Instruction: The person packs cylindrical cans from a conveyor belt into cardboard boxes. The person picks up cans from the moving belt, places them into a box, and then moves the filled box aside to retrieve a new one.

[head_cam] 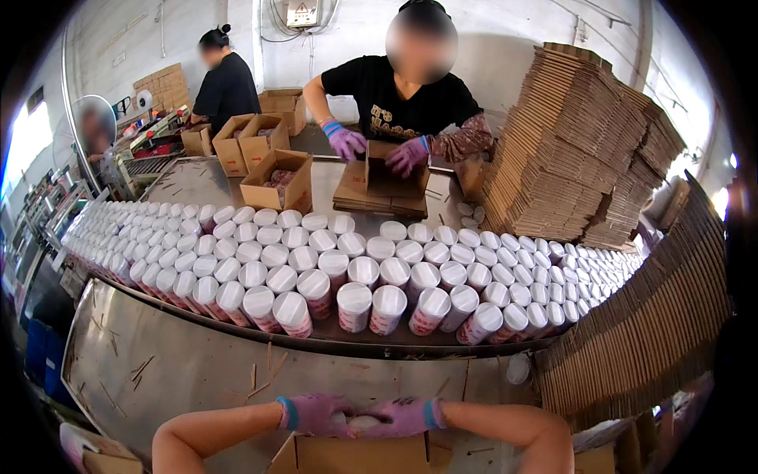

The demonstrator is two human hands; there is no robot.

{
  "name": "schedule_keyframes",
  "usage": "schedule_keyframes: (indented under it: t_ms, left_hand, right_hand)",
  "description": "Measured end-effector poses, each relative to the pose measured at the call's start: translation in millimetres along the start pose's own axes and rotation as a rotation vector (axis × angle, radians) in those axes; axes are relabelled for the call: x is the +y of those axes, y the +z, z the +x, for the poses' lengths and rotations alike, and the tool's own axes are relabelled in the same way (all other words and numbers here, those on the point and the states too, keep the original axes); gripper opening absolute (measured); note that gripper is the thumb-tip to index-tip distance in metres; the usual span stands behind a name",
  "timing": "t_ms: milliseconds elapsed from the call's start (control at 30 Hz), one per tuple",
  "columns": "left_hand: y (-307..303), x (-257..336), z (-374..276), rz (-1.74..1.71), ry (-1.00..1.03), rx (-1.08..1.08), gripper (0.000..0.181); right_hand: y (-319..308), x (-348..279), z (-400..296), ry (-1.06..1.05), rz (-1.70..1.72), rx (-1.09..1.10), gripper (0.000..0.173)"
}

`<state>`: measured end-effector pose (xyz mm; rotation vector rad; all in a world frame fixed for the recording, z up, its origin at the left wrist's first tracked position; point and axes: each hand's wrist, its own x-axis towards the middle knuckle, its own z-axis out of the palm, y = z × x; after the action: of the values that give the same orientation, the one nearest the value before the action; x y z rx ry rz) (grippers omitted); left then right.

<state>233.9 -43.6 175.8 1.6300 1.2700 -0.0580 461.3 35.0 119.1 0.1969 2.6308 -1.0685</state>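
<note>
At the bottom centre, my left hand [315,413] and my right hand [402,416], both in purple gloves with blue cuffs, come together over a cardboard box [361,453]. Between them they hold white-lidded containers [362,422], mostly hidden by the fingers. The box stands right below the hands, its inside out of sight. Beyond the hands, long rows of printed cylindrical containers with white lids [354,298] stand upright along a belt.
Across the belt a co-worker [408,95] handles an open carton [395,178] on flattened cartons [349,192]. Tall stacks of folded cardboard [568,142] rise at right. Filled cartons [276,181] stand at back left. Cardboard scraps [142,368] litter the metal table [195,355]. Another person [228,89] works further back.
</note>
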Motion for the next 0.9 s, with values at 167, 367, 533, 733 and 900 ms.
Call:
schedule_keyframes:
  t_ms: [167,367,533,733,900]
  left_hand:
    - [9.1,-8.1,-4.6,-0.071,0.014,-0.148,0.058]
    - [22.6,-12.5,-13.6,-0.144,0.07,0.021,0.053]
    - [34.6,-23.9,2.8,0.065,0.292,0.27,0.054]
    - [-83.2,13.9,34.1,0.832,0.112,1.11,0.074]
    - [-63.6,-8.6,51.1,0.83,0.06,1.071,0.077]
  right_hand:
    - [27.5,4.8,29.1,-0.138,0.182,-0.553,0.063]
    - [-58.1,-90.5,-9.2,0.169,0.505,-0.523,0.057]
    - [-89.0,-66.1,-5.9,-0.004,0.066,-0.023,0.063]
    - [-152.4,-18.5,32.3,0.523,-0.861,0.51,0.091]
    - [-123.7,-26.0,33.7,0.345,-0.879,0.665,0.084]
